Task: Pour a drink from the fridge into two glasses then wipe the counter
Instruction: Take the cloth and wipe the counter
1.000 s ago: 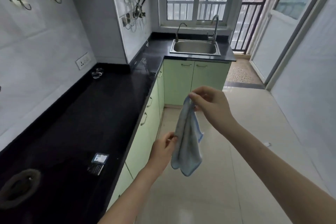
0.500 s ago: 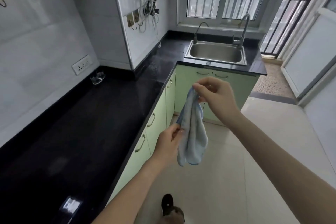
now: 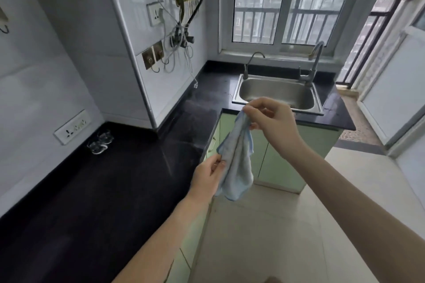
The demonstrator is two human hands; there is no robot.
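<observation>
From the head view, my right hand [image 3: 273,122] is raised in front of the sink [image 3: 278,93], its fingers [image 3: 254,111] pinched shut on the top corner of the cloth [image 3: 236,158]. The cloth is pale blue and hangs down limp from that pinch, bunched in long folds, over the floor [image 3: 287,225] and in front of the green cabinets [image 3: 287,156]. My left hand [image 3: 208,176] is lower and to the left, its fingers [image 3: 218,163] closed on the cloth's left edge about halfway down; the thumb lies on the fabric and the rest of the fingers are tucked behind it. The cloth's rounded bottom end dangles free below that hand. Neither hand touches the bench [image 3: 103,190].

The bench is black and runs along the wall on my left, then turns right toward the sink under the window [image 3: 287,2]. Two glasses [image 3: 101,141] sit on the bench far back by the wall, close together, just below a wall socket [image 3: 72,126]; they are clear, and I cannot tell whether anything is in them. They are well apart from the cloth. Pale, dusty-looking smears show on the bench near the corner, between the glasses and the sink.

The sink is steel and set into the bench, with a small tap [image 3: 251,62] at its back left and a taller tap [image 3: 314,62] at its back right. Loose wires [image 3: 181,37] and pipes hang on the tiled wall left of the window.
</observation>
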